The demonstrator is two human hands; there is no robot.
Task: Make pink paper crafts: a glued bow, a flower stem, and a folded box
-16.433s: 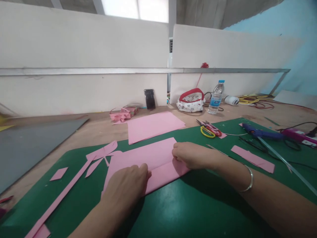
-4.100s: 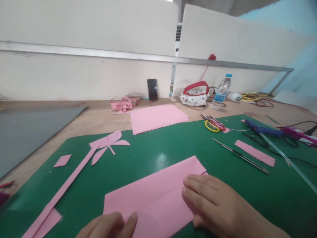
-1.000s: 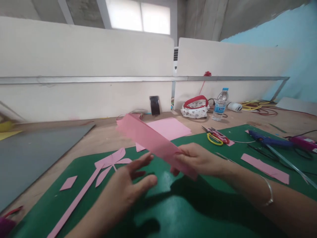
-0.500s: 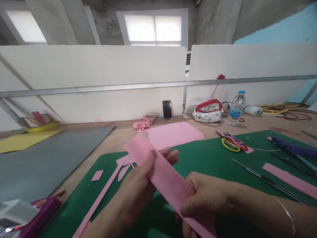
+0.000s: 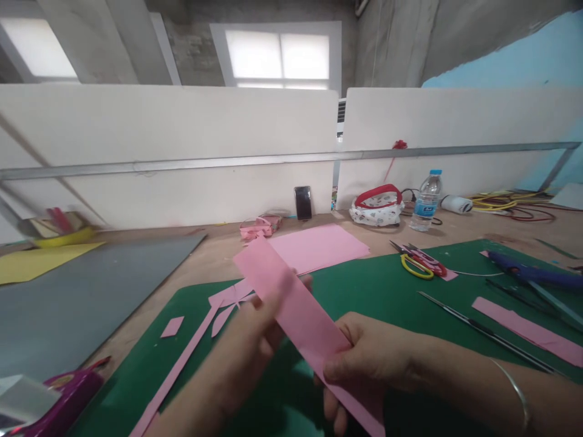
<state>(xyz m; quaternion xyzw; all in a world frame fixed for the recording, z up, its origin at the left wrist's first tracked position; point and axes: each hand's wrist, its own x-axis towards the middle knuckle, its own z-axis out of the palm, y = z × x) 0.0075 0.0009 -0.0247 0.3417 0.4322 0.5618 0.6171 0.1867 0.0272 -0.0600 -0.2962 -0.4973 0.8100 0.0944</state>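
A long folded-looking strip of pink paper [image 5: 307, 328] slants across the middle, raised over the green cutting mat [image 5: 368, 297]. My right hand [image 5: 368, 352] pinches its lower part, thumb on top and fingers curled beneath. Higher up, my left hand [image 5: 255, 340] closes on the strip with the thumb over its face and fingertips behind; this hand is slightly blurred. Beyond the left hand lie cut pink paper pieces [image 5: 223, 318], a narrow pink strip [image 5: 182, 364] and a small pink square [image 5: 172, 327].
Yellow-handled scissors [image 5: 416, 268], a pen-like metal tool [image 5: 483, 331], another pink strip [image 5: 523, 328] and a blue glue gun [image 5: 528, 270] lie right. Pink sheets [image 5: 319, 247], a phone [image 5: 303, 203], a pouch [image 5: 376, 209] and a water bottle [image 5: 427, 203] stand behind. A purple tape dispenser [image 5: 75, 394] is front left.
The left thumb has shifted slightly along the strip, and fewer left fingers show beyond its edge. The right hand keeps its grip. The whole view has shifted a little.
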